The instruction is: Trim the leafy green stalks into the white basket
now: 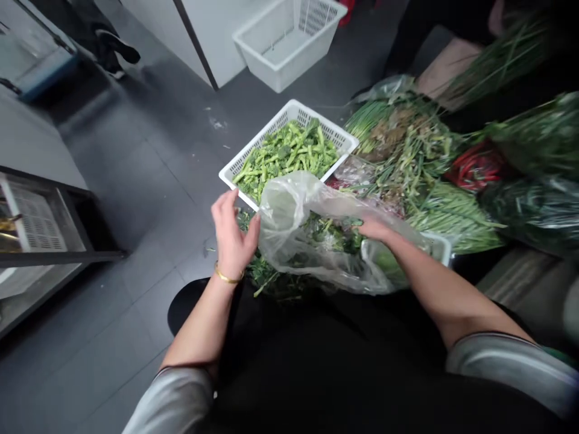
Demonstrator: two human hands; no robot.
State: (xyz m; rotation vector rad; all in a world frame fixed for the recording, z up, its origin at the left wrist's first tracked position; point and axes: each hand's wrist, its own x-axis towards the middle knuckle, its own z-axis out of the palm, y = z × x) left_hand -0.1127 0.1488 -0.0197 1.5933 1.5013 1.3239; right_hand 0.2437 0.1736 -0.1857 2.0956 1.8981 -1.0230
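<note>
Two hands sat apart: left hand spread beside the plastic bag, right hand among greens, grip unclear. I judged bracing the bag wise.

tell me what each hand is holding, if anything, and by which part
The left hand looks empty, open beside the clear bag. The right hand is at the greens in the bag; whether it grips any cannot be told.

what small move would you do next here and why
Probably draw some greens out with the right hand: it reaches into the open plastic bag where they lie, while the left hand, spread beside the bag, shows nothing in its grip.
</note>
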